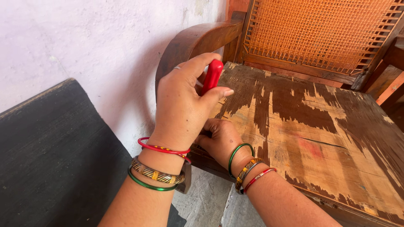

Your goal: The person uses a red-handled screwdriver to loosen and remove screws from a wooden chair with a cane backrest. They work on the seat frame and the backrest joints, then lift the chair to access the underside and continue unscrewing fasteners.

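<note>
Your left hand (181, 105) closed round red screwdriver handle (212, 76), long axis near upright, tilted slightly right, shaft hidden, heading down toward seat's front-left corner. Right hand (219, 141) curled directly below on worn wooden chair seat (320, 138); contents unseen, cannot tell.

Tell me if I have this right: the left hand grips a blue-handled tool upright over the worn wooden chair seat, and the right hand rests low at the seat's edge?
Not quite. In the head view the handle of the tool is red, not blue. The rest holds: the left hand grips it upright over the worn wooden chair seat, and the right hand rests low at the seat's edge.
</note>
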